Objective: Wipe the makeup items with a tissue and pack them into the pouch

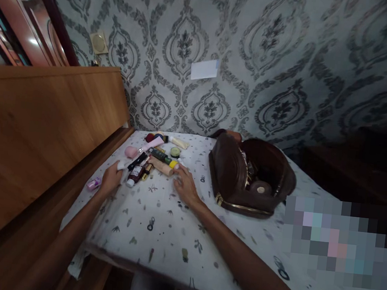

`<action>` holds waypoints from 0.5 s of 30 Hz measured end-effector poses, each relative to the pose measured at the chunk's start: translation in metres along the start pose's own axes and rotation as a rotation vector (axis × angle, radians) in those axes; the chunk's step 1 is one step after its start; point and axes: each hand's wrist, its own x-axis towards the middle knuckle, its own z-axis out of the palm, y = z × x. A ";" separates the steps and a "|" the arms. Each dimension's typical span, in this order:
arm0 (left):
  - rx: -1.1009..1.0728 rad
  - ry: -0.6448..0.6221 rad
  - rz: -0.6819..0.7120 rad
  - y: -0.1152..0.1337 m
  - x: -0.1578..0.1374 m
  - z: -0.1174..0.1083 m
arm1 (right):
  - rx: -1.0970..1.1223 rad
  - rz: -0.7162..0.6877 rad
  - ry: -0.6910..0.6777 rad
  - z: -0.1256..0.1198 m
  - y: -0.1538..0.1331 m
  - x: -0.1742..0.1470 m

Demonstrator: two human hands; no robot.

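Note:
At the left of the spread of cosmetics, my left hand [111, 179] is closed on a small white item [121, 165], whose kind is hard to make out. My right hand [187, 186] lies at the right of the spread, fingers stretched out. Its fingertips are at the yellow cap [173, 164] of a dark green bottle [159, 154] and the end of a beige tube [162, 166]. Between the hands lie a dark red bottle with a white cap [137, 174], a black tube [138, 161] and a gold-capped item [147, 172].
Behind these lie a pink tube [152, 144], a pink sponge [131, 152], a green round jar [175, 152] and a cream tube [180, 142]. A purple item [93, 184] is near the wooden panel [54, 116]. A brown bag [228, 172] stands open at right.

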 end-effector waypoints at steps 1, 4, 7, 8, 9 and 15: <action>0.049 -0.017 0.026 0.002 -0.004 0.006 | 0.006 -0.002 0.004 0.000 0.002 0.000; 0.212 -0.043 0.105 0.010 -0.019 0.021 | 0.045 -0.012 0.016 0.000 0.002 0.000; 0.358 -0.058 0.157 0.018 -0.034 0.030 | 0.091 -0.013 0.015 -0.002 -0.001 0.000; 0.395 -0.063 0.167 0.021 -0.039 0.031 | 0.100 -0.007 0.011 -0.002 -0.003 -0.001; 0.420 -0.068 0.174 0.023 -0.042 0.032 | 0.105 0.001 0.008 -0.002 -0.004 -0.001; 0.736 -0.145 0.236 0.036 -0.046 0.028 | 0.054 0.017 0.016 -0.003 -0.012 -0.006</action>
